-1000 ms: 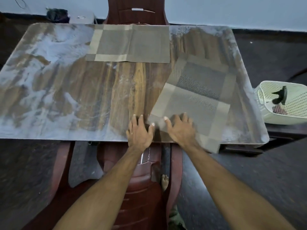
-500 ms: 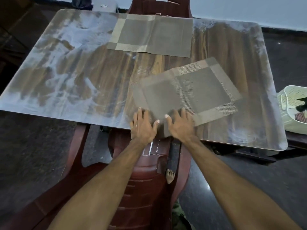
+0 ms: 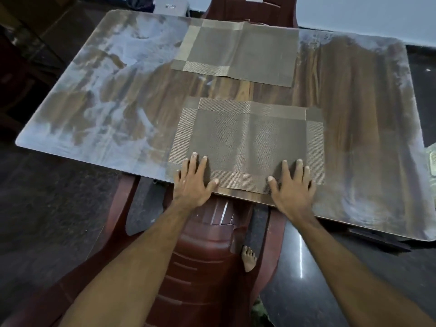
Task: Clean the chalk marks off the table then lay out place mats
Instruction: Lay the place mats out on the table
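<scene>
A woven brown place mat [image 3: 247,140] lies flat and square at the table's near edge. My left hand [image 3: 192,180] presses its near left corner with straight, spread fingers. My right hand [image 3: 292,185] presses its near right part the same way. A second place mat [image 3: 238,51] lies at the far edge, opposite the first. The wooden table [image 3: 354,102] carries whitish smears [image 3: 106,67] over its left half and along its right side.
A dark red plastic chair [image 3: 212,256] stands under the near edge, between my arms. Another red chair [image 3: 254,8] stands beyond the far edge. A pale basket [image 3: 432,161] shows at the right frame edge. The floor is dark, and my bare foot [image 3: 249,257] is on it.
The near mat has turned from a slanted position on the right to lie square in front of me. My hands have spread apart along its near edge.
</scene>
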`<move>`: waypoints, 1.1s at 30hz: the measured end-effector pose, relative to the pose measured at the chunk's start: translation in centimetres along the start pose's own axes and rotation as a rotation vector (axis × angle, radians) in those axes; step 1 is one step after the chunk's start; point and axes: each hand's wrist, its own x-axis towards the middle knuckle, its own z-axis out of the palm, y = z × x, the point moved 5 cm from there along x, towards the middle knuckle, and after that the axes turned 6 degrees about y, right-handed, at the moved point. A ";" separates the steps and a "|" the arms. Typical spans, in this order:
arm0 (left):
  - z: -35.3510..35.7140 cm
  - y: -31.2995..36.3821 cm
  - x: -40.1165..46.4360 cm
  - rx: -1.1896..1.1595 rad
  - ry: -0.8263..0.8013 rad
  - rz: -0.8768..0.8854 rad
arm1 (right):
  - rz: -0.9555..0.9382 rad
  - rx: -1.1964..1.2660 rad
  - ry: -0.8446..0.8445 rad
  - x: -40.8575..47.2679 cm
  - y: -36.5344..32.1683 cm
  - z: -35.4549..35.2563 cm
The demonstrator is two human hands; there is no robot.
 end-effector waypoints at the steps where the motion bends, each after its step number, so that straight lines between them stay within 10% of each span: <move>1: -0.2 -1.1 0.2 -0.002 0.007 -0.022 | -0.027 0.005 -0.002 -0.1 -1.0 0.3; 33: -2.1 -14.6 2.5 -0.071 -0.011 -0.078 | -0.210 0.006 0.302 -1.2 -4.7 2.5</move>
